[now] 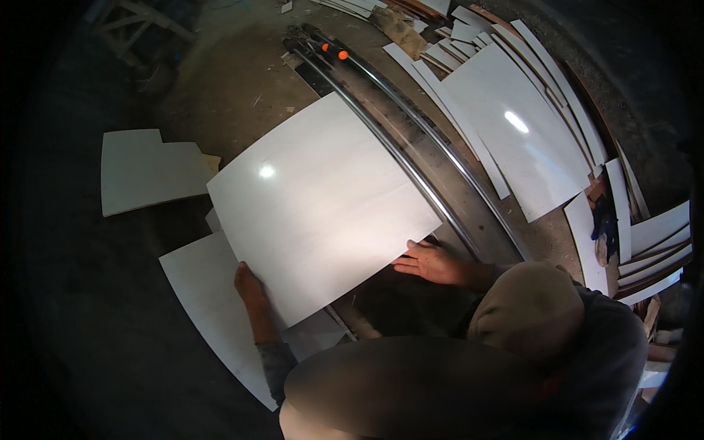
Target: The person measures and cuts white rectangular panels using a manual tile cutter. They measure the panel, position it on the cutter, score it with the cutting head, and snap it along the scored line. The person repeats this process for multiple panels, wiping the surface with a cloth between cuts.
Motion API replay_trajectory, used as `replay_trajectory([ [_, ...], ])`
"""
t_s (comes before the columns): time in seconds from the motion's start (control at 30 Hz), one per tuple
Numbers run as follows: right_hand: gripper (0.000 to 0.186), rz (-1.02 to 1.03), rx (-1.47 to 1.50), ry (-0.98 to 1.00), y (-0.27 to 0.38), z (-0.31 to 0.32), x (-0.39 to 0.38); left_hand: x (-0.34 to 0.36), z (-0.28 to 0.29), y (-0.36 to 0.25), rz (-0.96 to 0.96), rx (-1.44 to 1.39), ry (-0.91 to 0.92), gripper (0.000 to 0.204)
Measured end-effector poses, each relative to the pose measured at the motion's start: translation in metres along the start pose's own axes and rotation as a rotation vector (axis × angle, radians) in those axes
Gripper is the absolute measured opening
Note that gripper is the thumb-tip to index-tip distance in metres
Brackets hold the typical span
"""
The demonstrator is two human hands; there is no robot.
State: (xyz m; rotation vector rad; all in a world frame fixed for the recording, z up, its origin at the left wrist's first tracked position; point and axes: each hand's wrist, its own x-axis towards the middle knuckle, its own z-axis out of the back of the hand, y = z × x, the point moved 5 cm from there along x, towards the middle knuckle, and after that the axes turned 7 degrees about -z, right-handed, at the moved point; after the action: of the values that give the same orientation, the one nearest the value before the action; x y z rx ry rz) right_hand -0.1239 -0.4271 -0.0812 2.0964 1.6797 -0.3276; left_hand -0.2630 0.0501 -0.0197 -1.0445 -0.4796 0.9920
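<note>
A large glossy white tile (319, 220) lies across the left side of a long manual tile cutter (469, 176), partly beneath its left rail. My left hand (251, 290) is closed on the tile's left edge near its lower corner, some fingers hidden by the slab. At the near right edge, my right hand (434, 264) touches the tile with its fingers stretched out and apart. The cutter has two shiny metal rails and orange knobs (343, 55) at its far end. My knee and leg fill the lower part of the view.
Another white tile (202, 293) lies lower on the left, partly under the held one. Beyond it rests a notched tile piece (143, 172). Right of the cutter are a big white tile (506, 125) and several cut strips (656, 257). A wooden frame (139, 29) stands far left.
</note>
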Motion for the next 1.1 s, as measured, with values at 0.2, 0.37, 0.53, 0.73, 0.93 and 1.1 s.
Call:
replay_trajectory([
  [0.2,0.016,0.104,0.120,-0.166,0.015,0.031,0.002,-0.010,-0.038,0.011,0.011,-0.127,-0.029,0.039],
  [0.37,0.028,0.251,0.057,-0.073,0.025,0.037,0.007,-0.005,-0.075,0.014,0.069,-0.228,-0.028,0.038],
  [0.53,0.053,0.307,0.005,-0.042,0.048,0.019,-0.005,0.003,-0.101,0.016,0.114,-0.226,-0.055,0.037],
  [0.73,0.058,0.083,-0.080,-0.256,0.045,-0.012,-0.019,0.015,-0.134,0.017,0.143,-0.290,-0.016,0.039],
  [0.93,0.050,0.244,-0.871,-0.390,0.170,-0.003,-0.048,0.021,-0.172,0.019,0.203,-0.312,-0.031,0.037],
  [1.1,0.054,0.784,-1.728,-0.919,0.297,0.028,-0.035,0.035,-0.219,0.013,0.271,-0.401,-0.051,0.038],
])
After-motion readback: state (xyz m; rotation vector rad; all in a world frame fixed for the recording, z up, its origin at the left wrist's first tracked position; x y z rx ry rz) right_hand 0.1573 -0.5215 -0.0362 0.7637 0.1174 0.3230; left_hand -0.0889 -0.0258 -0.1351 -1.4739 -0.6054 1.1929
